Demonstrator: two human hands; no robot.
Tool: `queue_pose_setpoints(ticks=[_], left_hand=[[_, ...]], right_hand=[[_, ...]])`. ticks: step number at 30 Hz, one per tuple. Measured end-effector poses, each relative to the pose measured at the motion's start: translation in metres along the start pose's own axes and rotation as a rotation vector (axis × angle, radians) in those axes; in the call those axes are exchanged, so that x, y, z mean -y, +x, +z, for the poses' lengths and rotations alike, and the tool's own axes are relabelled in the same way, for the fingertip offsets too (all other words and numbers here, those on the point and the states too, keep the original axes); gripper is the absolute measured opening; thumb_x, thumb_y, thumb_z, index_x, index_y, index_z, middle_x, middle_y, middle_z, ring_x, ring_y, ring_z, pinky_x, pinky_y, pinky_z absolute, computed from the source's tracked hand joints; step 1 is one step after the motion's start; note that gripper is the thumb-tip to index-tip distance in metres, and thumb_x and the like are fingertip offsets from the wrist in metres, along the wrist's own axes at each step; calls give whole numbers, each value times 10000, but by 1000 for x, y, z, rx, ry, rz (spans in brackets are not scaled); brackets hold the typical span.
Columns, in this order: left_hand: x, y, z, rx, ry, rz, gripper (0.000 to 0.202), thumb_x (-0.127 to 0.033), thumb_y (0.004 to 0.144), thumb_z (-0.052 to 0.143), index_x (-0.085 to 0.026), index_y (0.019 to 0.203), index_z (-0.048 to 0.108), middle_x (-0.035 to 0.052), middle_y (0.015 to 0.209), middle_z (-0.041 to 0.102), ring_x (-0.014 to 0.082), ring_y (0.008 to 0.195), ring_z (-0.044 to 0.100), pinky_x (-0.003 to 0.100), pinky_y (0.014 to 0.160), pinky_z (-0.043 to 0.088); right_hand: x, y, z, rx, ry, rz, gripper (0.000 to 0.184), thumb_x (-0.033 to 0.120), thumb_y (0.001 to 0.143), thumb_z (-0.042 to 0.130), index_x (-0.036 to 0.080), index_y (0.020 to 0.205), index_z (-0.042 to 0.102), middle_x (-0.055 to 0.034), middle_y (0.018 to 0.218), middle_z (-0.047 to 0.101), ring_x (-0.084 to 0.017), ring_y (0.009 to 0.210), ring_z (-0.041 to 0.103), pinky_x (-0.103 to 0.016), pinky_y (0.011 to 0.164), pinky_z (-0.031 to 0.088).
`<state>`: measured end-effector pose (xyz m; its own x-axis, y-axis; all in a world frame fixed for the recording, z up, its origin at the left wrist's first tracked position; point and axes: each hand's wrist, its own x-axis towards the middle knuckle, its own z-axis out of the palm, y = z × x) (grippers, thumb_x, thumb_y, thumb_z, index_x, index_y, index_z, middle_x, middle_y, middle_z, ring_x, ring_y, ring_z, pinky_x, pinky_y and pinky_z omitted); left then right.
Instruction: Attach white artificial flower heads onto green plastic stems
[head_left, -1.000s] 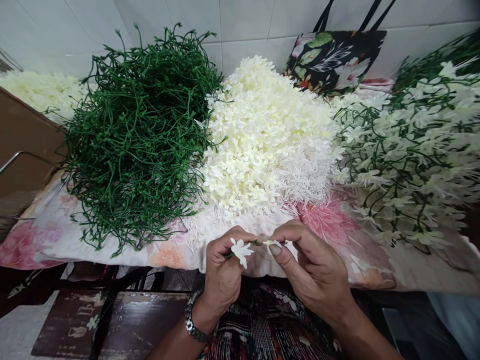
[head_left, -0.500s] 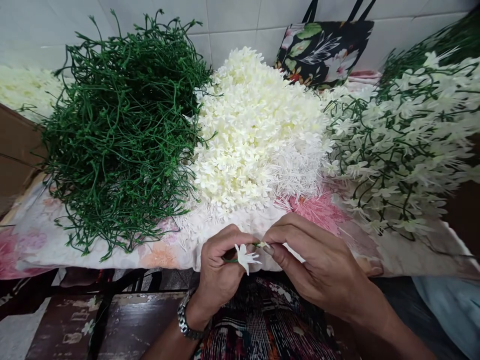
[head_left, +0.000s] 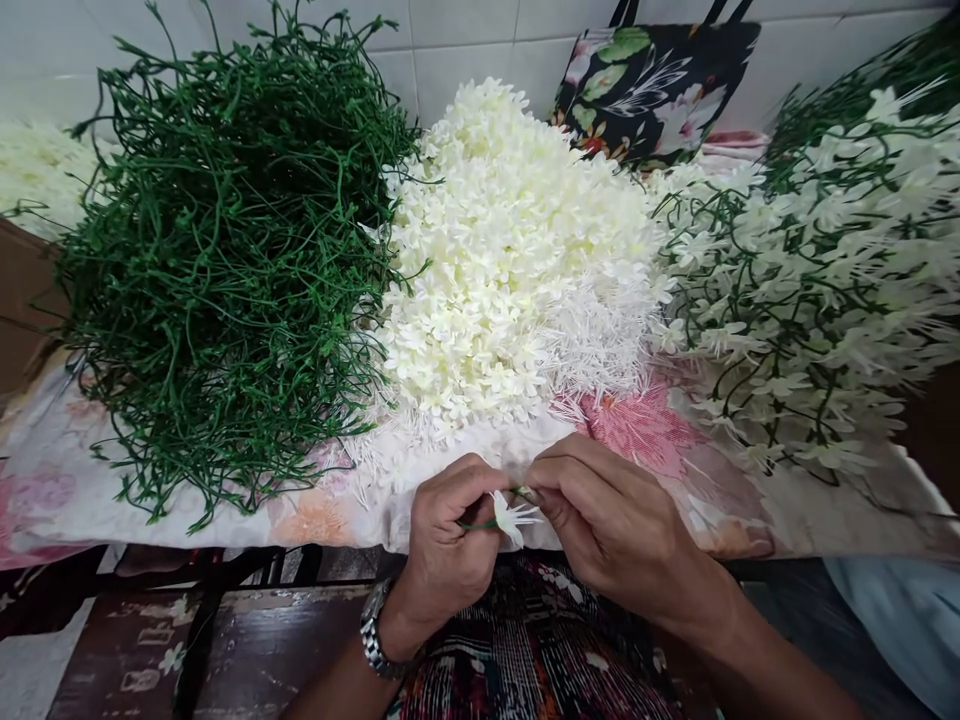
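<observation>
Both hands meet just in front of the near edge of the surface, at its middle. The left hand [head_left: 448, 535] has its grip pressed together on a thin green stem [head_left: 475, 524], thumb over curled forefinger. A small white flower [head_left: 514, 516] sits on that stem between the two hands, petals pointing down and toward the person. The right hand [head_left: 616, 528] pinches the stem's far tip just above the flower, its fingertips touching the left thumb. A wristwatch [head_left: 373, 634] sits on the left wrist.

A floral cloth [head_left: 645, 428] covers the surface. On it lie a heap of bare green stems [head_left: 225, 270] at the left, a mound of loose white blossoms [head_left: 510, 250] in the middle, and flowered sprays [head_left: 817, 270] at the right. A dark floral bag [head_left: 660, 80] leans at the far edge against the tiled wall.
</observation>
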<state>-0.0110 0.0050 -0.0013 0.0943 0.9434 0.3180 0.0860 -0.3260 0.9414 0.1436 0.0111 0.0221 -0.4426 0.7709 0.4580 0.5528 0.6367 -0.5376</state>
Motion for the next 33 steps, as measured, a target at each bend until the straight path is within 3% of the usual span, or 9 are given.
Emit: queue_pose_setpoints(ticks=[10,18,26,29,33], left_hand=[[0,-2,0,-6,91,-47,406,19,499,367,-183,696,659,-46,524,406,90,483,377,192,453,282],[-2,0,0,-19,93,-127,332,3,466,357,-169,600,608,-57,518,334,77,469,313,196,457,260],[4,0,-4,-60,-235,-497,254,-65,544,458,-162,635,673,-28,544,507,89,500,385,197,473,313],[6,-1,-5,-47,-336,-529,220,-92,574,494,-156,658,687,-14,579,547,86,505,395,191,462,302],[2,2,-5,-26,-330,-504,153,-91,575,516,-152,579,657,-20,532,527,88,503,401,193,473,313]], right_hand=[[-1,0,10,-48,41,0,182,-7,801,422,153,792,507,-38,672,509,-138,643,484,-252,551,434],[-5,-1,18,-58,45,-20,208,-13,796,394,134,825,538,-45,676,515,-141,641,488,-257,543,440],[-7,1,-11,31,152,95,232,192,846,534,180,1077,524,-60,874,621,-162,802,586,-298,688,508],[-5,2,-20,-18,147,95,200,195,831,550,176,1030,544,-61,872,618,-160,802,591,-286,683,510],[0,4,-17,-51,150,67,136,135,826,535,170,952,574,-45,815,594,-139,740,576,-259,625,492]])
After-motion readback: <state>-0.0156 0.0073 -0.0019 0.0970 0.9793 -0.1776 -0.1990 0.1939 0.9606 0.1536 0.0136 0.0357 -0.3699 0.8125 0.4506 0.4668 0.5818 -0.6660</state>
